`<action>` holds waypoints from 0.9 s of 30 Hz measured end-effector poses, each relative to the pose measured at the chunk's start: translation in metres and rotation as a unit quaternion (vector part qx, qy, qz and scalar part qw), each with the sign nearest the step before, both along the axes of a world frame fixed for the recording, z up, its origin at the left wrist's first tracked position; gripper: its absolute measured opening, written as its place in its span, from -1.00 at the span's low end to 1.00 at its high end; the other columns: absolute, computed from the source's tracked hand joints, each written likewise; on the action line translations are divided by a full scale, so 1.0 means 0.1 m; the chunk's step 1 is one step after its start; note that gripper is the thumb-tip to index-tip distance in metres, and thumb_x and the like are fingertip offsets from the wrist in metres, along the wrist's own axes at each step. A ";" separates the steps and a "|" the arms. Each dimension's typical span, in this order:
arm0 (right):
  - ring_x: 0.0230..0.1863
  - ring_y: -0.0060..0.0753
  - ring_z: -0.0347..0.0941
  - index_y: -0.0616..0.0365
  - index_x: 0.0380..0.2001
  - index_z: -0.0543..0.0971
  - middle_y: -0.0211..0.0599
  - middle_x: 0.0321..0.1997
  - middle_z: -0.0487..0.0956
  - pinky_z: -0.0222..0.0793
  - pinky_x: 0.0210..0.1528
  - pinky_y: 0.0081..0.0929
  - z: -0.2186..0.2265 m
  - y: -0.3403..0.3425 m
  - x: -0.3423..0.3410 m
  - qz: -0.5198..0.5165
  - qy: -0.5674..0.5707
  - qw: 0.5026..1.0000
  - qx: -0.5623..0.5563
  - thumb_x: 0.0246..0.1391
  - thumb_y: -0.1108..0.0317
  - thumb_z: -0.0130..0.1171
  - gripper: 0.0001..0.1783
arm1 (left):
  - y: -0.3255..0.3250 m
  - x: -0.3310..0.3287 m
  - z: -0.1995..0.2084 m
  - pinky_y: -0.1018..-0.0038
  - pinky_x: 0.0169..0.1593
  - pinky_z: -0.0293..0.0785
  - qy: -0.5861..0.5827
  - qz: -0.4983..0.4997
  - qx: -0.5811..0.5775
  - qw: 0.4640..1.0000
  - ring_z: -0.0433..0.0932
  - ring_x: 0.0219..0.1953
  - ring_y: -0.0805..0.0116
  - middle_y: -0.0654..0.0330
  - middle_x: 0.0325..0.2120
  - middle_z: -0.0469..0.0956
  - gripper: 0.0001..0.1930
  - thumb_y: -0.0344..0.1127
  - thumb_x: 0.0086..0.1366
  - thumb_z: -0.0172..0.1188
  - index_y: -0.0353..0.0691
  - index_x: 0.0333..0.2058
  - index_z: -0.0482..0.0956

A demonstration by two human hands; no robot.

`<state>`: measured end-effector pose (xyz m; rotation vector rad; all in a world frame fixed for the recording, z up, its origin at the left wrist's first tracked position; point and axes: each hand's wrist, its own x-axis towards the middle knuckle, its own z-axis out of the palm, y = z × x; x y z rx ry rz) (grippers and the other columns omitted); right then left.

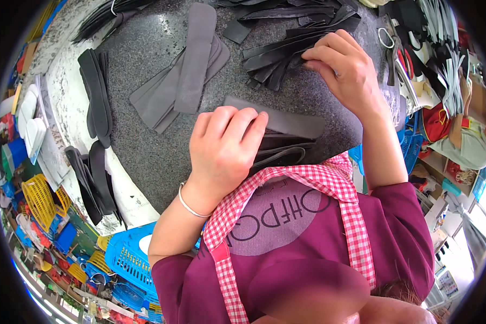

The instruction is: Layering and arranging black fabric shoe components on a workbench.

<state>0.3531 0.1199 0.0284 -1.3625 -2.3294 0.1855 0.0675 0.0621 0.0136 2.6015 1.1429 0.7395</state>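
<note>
My left hand (224, 143) is closed with its fingers curled over the left end of a dark grey strip (294, 123) that looks like fabric or leather. Beneath this strip lie more black strips (283, 148), some folded into loops, close to my apron. Farther out on the right, my right hand (344, 70) pinches with thumb and fingertips at the edge of a fanned pile of black strips (278, 51). A stack of lighter grey strips (196, 65), spread like a fan, lies just beyond my left hand.
Bundles of black strips (96, 97) lie along the left side of the dark speckled tabletop (146, 154). Scissors (386, 38) and pale strips (451, 75) are at the right. A blue basket (127, 256) stands at lower left; another person (461, 140) is at far right.
</note>
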 end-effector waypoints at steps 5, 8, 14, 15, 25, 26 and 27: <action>0.01 -0.18 0.63 0.16 -0.24 0.71 -0.28 -0.16 0.69 0.60 -0.03 -0.23 0.07 0.06 0.03 0.014 -0.008 0.998 0.059 0.10 0.46 0.46 -0.84 | -0.09 -0.08 0.02 0.26 -0.01 0.57 -0.034 0.011 -0.056 0.998 0.68 -0.05 0.20 0.26 -0.08 0.74 -0.65 -0.44 0.14 0.46 -0.16 -0.05 0.82; -0.30 -0.42 0.66 0.24 -0.15 0.72 -0.27 -0.32 0.71 0.55 -0.18 -0.47 0.33 -0.15 -0.05 -0.089 0.182 0.978 -0.051 0.25 0.56 0.37 -0.87 | -0.16 -0.20 0.04 0.20 0.10 0.56 -0.038 0.018 -0.078 0.996 0.68 0.07 0.18 0.21 0.05 0.74 -0.63 -0.36 0.20 0.48 -0.20 0.01 0.79; -0.39 -0.50 0.60 0.28 -0.15 0.72 -0.28 -0.42 0.66 0.49 -0.29 -0.48 0.51 -0.32 -0.55 -0.101 0.217 0.912 -0.332 0.26 0.52 0.39 -0.88 | -0.26 -0.06 0.01 0.19 0.20 0.53 0.032 0.037 -0.085 0.995 0.63 0.20 0.17 0.17 0.14 0.68 -0.46 -0.22 0.14 0.54 -0.23 0.12 0.73; -0.39 -0.41 0.62 0.27 -0.16 0.71 -0.23 -0.41 0.66 0.51 -0.29 -0.44 0.43 -0.33 -0.59 -0.075 0.221 0.924 -0.302 0.26 0.52 0.39 -0.89 | -0.23 -0.04 0.02 0.22 0.11 0.60 0.008 0.027 -0.074 0.997 0.68 0.11 0.12 0.13 0.05 0.70 -0.53 -0.25 0.23 0.49 -0.21 0.11 0.73; -0.24 -0.30 0.73 0.08 -0.18 0.72 -0.30 -0.18 0.71 0.57 -0.43 -0.48 0.10 -0.30 -0.64 0.218 0.128 0.954 0.163 -0.16 0.29 0.37 -0.63 | -0.10 -0.29 0.18 0.68 -0.58 0.16 -0.493 0.046 -0.729 0.473 0.44 -0.62 0.60 0.05 -0.43 0.71 -0.55 -0.07 0.72 0.00 -0.40 -0.10 0.64; -0.23 -0.32 0.73 0.06 -0.18 0.72 -0.31 -0.17 0.71 0.55 -0.43 -0.49 0.10 -0.29 -0.64 0.229 0.118 0.948 0.189 -0.16 0.27 0.37 -0.62 | -0.10 -0.29 0.19 0.69 -0.58 0.14 -0.503 0.033 -0.747 0.434 0.41 -0.63 0.62 0.08 -0.43 0.70 -0.57 -0.07 0.71 0.03 -0.39 -0.11 0.63; -0.25 -0.33 0.72 0.06 -0.18 0.72 -0.31 -0.17 0.71 0.54 -0.45 -0.50 0.07 -0.29 -0.64 0.231 0.117 0.945 0.202 -0.17 0.26 0.36 -0.62 | -0.06 -0.31 0.18 0.68 -0.46 0.28 -0.506 -0.017 -0.757 0.413 0.38 -0.56 0.66 0.21 -0.42 0.68 -0.69 -0.15 0.71 0.09 -0.23 -0.20 0.59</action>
